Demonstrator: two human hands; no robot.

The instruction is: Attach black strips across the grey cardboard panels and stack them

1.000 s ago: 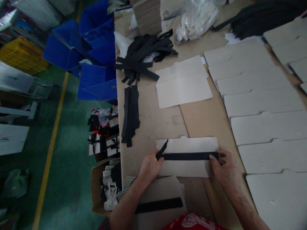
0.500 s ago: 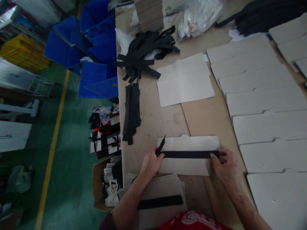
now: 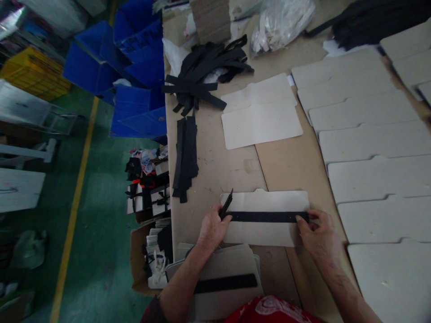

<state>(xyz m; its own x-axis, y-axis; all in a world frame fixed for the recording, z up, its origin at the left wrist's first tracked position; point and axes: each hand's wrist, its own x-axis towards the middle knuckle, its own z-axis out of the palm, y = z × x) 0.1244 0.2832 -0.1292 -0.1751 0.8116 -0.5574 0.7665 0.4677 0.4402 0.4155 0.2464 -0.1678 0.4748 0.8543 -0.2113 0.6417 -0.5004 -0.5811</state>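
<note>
A pale tabbed card (image 3: pixel 266 233) lies on the table in front of me with a black strip (image 3: pixel 266 217) stretched across it from left to right. My left hand (image 3: pixel 211 229) pinches the strip's left end, which sticks up bent at the card's left edge. My right hand (image 3: pixel 318 237) pinches the strip's right end at the card's right edge. Nearer to me lies a stack of like cards (image 3: pixel 222 273), the top one carrying a black strip (image 3: pixel 225 283).
Loose black strips lie in a bundle (image 3: pixel 185 159) and a tangled heap (image 3: pixel 205 69) up the table's left side. Two cards (image 3: pixel 261 114) lie mid-table and several overlapping cards (image 3: pixel 370 148) run down the right. Blue bins (image 3: pixel 134 67) and boxes stand on the green floor left.
Hands, strip and card stay almost still; the view has shifted slightly.
</note>
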